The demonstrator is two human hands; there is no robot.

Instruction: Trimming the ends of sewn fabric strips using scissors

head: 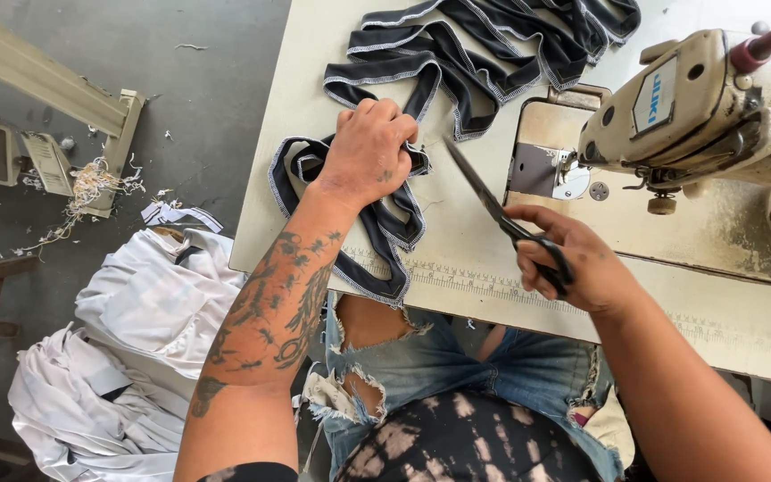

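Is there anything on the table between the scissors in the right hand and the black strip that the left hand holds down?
Nothing visible. The right hand holds the scissors, and their tip points toward the black strip under the left hand. Only bare table lies between them. The sewing machine stands off to the right.

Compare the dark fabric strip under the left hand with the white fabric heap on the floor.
The dark strip is narrow, black with white stitched edges, and lies on the sewing table pinned by the left hand. The white heap is plain, bulky, and lies untouched on the floor. Both are crumpled cloth.
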